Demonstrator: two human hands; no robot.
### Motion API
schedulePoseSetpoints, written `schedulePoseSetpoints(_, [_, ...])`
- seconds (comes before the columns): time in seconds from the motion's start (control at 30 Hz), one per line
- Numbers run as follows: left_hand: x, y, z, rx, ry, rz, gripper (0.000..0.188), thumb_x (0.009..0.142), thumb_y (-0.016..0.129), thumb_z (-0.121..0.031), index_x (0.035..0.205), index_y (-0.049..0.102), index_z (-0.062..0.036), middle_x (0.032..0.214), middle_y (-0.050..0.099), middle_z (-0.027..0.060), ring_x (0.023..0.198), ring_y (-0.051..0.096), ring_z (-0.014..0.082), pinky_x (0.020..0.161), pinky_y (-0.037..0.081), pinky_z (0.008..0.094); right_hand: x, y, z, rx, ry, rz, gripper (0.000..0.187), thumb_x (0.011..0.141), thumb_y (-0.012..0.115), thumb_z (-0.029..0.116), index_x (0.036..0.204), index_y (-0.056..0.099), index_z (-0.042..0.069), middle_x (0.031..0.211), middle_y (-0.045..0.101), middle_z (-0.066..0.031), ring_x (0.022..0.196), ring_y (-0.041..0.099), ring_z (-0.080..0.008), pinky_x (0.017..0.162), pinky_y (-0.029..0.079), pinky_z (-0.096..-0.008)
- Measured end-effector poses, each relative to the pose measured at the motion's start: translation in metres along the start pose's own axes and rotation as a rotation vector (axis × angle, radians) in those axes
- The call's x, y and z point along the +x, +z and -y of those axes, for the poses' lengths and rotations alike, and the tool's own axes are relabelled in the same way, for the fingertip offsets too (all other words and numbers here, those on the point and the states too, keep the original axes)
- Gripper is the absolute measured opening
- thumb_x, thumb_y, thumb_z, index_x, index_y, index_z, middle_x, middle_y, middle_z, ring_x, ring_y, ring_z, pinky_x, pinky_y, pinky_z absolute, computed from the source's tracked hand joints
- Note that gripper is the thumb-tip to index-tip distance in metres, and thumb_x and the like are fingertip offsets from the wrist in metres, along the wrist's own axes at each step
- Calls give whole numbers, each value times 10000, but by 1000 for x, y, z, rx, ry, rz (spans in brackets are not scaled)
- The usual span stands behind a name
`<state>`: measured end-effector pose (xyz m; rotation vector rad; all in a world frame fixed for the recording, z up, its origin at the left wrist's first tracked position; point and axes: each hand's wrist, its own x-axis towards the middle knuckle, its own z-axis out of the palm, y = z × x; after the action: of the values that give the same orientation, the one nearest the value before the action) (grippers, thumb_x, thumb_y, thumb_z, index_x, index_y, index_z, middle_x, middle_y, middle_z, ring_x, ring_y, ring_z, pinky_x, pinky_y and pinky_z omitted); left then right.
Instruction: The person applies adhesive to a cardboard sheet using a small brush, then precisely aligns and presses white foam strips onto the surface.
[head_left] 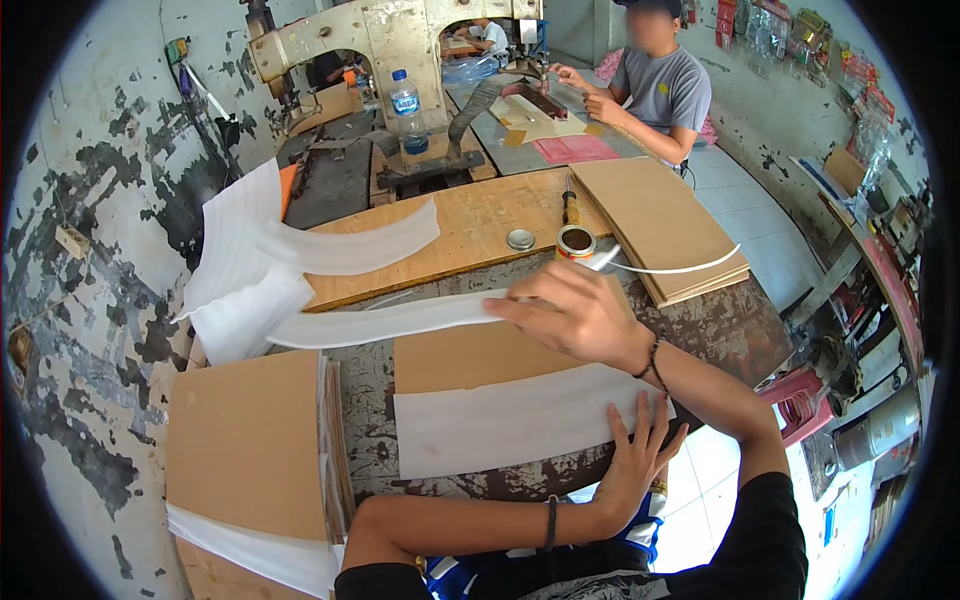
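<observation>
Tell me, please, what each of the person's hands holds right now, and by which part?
The right hand pinches the near end of a long white foam strip. The left hand only presses flat on the right edge of the white foam sheet over the brown cardboard.

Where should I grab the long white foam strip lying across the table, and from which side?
Probably by its right end, coming from the right: the long white foam strip lies flat, and that end already sits under the right hand. The left hand presses the white foam sheet on the brown board.
</observation>
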<state>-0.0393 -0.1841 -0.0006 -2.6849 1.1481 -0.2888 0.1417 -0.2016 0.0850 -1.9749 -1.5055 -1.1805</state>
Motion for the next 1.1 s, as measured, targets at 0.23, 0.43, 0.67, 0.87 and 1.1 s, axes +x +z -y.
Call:
schedulePoseSetpoints(0.23, [11, 5, 4, -21, 85, -89, 698, 987, 544, -395, 1632, 314, -259, 1570, 373, 231, 1464, 360, 449, 1124, 327, 737, 46, 59, -13, -117, -81, 68, 423, 835, 693, 110, 1255, 737, 140, 1020, 651, 3, 987, 639, -174, 845, 516, -339])
schedulePoseSetpoints(0.43, [25, 32, 10, -59, 156, -234, 666, 989, 546, -366, 1615, 358, -235, 1544, 424, 222, 1457, 380, 427, 1204, 274, 649, 29, 96, -36, -45, 0, 265, 371, 892, 695, 126, 1263, 712, 140, 1186, 699, -46, 1167, 633, -239, 1031, 463, -413])
schedulePoseSetpoints(0.67, [28, 26, 15, -240, 149, -232, 614, 1002, 533, -334, 1591, 416, -203, 1604, 372, 282, 1514, 313, 464, 1184, 279, 677, -19, 1, -80, -120, 317, 271, 391, 892, 774, 219, 1258, 697, 107, 1293, 672, -118, 1235, 607, -321, 1084, 441, -474])
schedulePoseSetpoints(0.87, [27, 17, 17, -253, 175, -159, 626, 1000, 544, -342, 1593, 403, -199, 1626, 339, 299, 1529, 287, 473, 1173, 286, 690, -91, -22, -121, -39, 658, 220, 722, 900, 809, 374, 1440, 517, -6, 1375, 580, -281, 1294, 562, -431, 1087, 467, -511])
schedulePoseSetpoints(1.1, [27, 21, 19, -292, 174, -167, 646, 991, 563, -325, 1596, 387, -180, 1622, 339, 308, 1530, 289, 478, 1180, 277, 691, -80, -18, -111, 171, 734, 309, 835, 895, 798, 463, 1501, 442, 12, 1331, 641, -290, 1230, 637, -440, 1045, 509, -487])
